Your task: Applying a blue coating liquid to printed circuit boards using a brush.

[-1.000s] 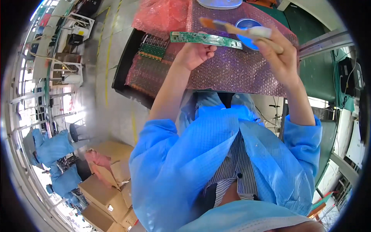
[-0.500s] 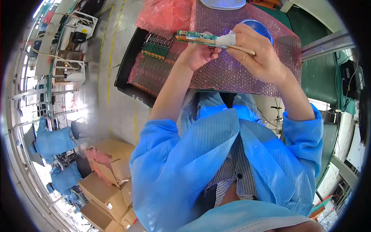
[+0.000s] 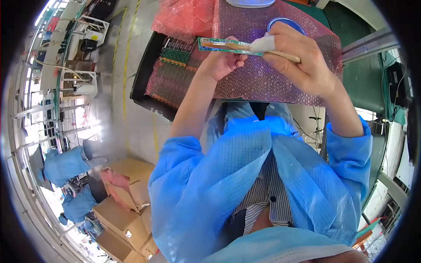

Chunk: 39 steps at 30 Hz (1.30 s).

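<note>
My left hand [image 3: 218,65] is closed on a narrow green circuit board [image 3: 202,45], gripping it from beneath and behind, above the bench. My right hand [image 3: 302,57] pinches a slim brush [image 3: 287,55] with a pale wooden handle. White covering wraps the fingertips of that hand. The brush's brownish tip lies along the board's upper face; whether it touches cannot be made out. Just behind my right hand stands a blue round dish [image 3: 285,20], partly hidden by it. Several more green circuit boards [image 3: 175,57] lie to the left of my left hand.
Pink bubble wrap [image 3: 272,85] covers the bench, with a crumpled heap [image 3: 184,19] at the back left. A black tray edge [image 3: 142,74] borders the left side. A pale round object [image 3: 250,3] sits at the far edge. Cardboard boxes [image 3: 123,219] and co-workers in blue [image 3: 66,164] are at left.
My right hand has shifted slightly right and nearer with the brush, uncovering more of the board. The board has moved slightly left; my left hand keeps its hold.
</note>
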### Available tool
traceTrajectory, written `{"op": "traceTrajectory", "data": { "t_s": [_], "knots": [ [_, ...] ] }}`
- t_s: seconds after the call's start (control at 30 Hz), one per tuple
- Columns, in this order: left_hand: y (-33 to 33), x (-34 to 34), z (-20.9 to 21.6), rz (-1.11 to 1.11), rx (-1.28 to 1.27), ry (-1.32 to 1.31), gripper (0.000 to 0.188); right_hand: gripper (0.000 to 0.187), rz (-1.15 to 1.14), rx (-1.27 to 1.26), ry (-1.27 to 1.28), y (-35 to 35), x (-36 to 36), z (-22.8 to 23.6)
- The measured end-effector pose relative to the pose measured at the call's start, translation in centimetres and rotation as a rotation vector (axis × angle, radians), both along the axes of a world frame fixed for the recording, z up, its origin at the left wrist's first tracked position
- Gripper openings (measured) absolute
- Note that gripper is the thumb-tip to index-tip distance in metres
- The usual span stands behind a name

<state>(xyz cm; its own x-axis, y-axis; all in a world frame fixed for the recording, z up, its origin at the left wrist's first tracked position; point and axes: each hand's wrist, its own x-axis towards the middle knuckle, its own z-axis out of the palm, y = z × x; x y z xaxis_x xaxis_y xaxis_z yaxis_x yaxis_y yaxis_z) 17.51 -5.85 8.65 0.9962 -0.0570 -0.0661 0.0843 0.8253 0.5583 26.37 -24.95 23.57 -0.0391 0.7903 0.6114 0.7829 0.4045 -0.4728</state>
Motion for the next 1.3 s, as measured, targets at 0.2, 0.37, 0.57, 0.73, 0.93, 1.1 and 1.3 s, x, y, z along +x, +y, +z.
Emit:
{"op": "traceTrajectory", "data": {
  "t_s": [0.2,0.37,0.57,0.73,0.93,1.1,1.3],
  "knots": [
    [-0.1,-0.7,0.4,0.012,0.016,-0.112,0.028,0.014,0.031,0.083,-0.027,1.1,-0.7,-0.6],
    [0.7,-1.0,0.0,-0.002,0.073,-0.082,0.029,0.016,-0.020,-0.121,-0.092,-0.7,1.0,-1.0],
    [0.2,-0.5,-0.1,-0.003,0.011,-0.095,0.035,0.020,-0.185,-0.143,0.371,-1.1,0.1,-1.7],
    [0.1,-0.1,0.0,-0.042,0.073,-0.086,0.048,0.024,-0.137,-0.157,0.488,-0.3,-0.5,-2.4],
    [0.3,-0.2,0.0,0.001,0.091,-0.060,0.051,0.024,-0.243,-0.153,0.477,-1.2,0.8,-2.6],
    [-0.1,0.2,0.4,-0.048,0.130,-0.126,0.048,0.022,-0.131,-0.092,0.470,-1.1,0.8,-2.7],
    [0.1,-0.2,0.9,-0.016,0.136,-0.034,0.040,0.020,-0.156,-0.247,0.378,-1.8,1.4,-2.1]
  ]
}}
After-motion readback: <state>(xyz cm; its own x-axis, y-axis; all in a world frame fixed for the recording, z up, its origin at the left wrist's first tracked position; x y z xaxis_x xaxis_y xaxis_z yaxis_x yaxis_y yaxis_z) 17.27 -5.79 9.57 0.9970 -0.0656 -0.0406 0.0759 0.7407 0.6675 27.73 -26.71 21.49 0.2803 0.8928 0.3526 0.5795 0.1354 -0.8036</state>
